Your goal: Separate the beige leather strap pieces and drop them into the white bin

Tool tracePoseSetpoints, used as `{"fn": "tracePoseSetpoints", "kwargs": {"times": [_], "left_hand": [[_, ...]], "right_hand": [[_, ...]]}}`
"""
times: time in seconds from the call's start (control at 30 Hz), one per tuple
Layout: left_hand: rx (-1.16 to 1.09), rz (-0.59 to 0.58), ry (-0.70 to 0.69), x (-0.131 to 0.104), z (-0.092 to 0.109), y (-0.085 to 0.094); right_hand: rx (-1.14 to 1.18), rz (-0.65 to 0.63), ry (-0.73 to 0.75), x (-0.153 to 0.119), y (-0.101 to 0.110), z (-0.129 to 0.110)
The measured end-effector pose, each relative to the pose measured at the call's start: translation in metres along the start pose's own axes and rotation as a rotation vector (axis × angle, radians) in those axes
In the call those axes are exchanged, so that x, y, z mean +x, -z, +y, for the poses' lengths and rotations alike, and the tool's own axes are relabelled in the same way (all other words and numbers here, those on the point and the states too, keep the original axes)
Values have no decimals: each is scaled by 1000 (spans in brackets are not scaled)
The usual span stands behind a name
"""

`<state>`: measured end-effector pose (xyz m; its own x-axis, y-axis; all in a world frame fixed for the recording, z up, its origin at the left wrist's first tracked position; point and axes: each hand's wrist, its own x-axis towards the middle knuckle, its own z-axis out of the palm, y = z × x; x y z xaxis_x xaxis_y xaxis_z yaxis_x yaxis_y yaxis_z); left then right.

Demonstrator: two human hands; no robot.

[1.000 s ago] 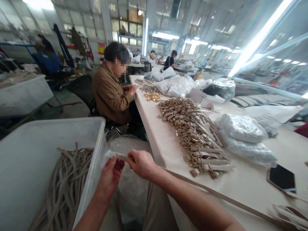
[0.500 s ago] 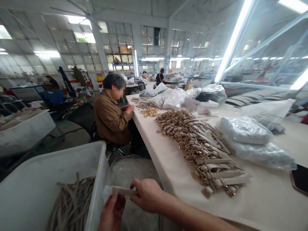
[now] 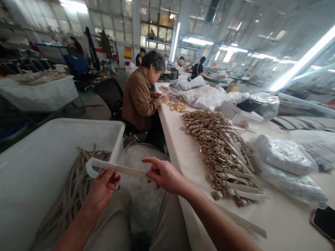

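A flat light-beige strap (image 3: pixel 128 169) is stretched between my two hands, above my lap. My left hand (image 3: pixel 104 186) pinches it toward its left end, where a pale translucent strip (image 3: pixel 90 168) curls downward over the bin. At the other end my right hand (image 3: pixel 166 175) grips the strap between thumb and fingers, its index finger pointing left. Loose grey-beige straps (image 3: pixel 74 188) lie tangled in the white plastic bin (image 3: pixel 62 121) to my left. To the right, a heap of straps with gold buckles (image 3: pixel 214 146) covers part of the table (image 3: pixel 180 157).
A co-worker in a brown jacket (image 3: pixel 140 94) sits at the table's far left edge, near small gold parts (image 3: pixel 176 106). Clear plastic packs (image 3: pixel 285 164) and a phone (image 3: pixel 324 221) lie at right. A single strap (image 3: pixel 248 225) rests near the front edge.
My hands have moved apart and up in view, exposing more of the strap and its curling pale end. The view has turned left and down, showing my lap.
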<state>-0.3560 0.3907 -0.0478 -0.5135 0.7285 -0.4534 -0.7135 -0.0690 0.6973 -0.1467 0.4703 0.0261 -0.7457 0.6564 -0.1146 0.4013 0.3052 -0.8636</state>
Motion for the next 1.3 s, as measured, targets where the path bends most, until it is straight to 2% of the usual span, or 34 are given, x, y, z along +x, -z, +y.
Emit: {"fn": "tracePoseSetpoints", "kwargs": {"times": [0.1,0.17,0.27,0.33,0.37,0.43,0.53,0.67,0.77,0.87,1.0,1.07,1.2,1.3], "left_hand": [[19,-53,-54,-20,13,2],[48,-69,-155,-28,21,8],[36,15,-390,-31,38,30],[-5,81,-462,-31,49,50],[-25,99,-444,-31,52,59],[-59,100,-314,-33,50,74],[-140,96,-67,-38,31,86],[-197,80,140,-48,-4,85],[-168,-25,242,-54,-26,77],[-144,-79,254,-52,-31,75],[-163,32,183,-40,-16,84],[-159,30,184,-39,-14,82],[-107,-95,248,-47,-30,65],[-97,-87,237,-47,-31,62]], "right_hand": [[3,-1,109,17,-24,-21],[53,-22,153,28,-44,-33],[229,-188,135,31,-62,-41],[284,-258,119,27,-66,-39],[274,-260,110,25,-67,-36],[211,-248,82,22,-69,-28],[55,-283,24,20,-74,-14],[-106,-321,-3,17,-83,-9],[-221,-299,-5,18,-91,-14],[-253,-276,3,15,-89,-14],[-4,-285,-48,-1,-64,-1],[14,-259,-52,-6,-57,4],[-94,-222,-33,3,-71,4],[-65,-219,-35,4,-75,3]]}}
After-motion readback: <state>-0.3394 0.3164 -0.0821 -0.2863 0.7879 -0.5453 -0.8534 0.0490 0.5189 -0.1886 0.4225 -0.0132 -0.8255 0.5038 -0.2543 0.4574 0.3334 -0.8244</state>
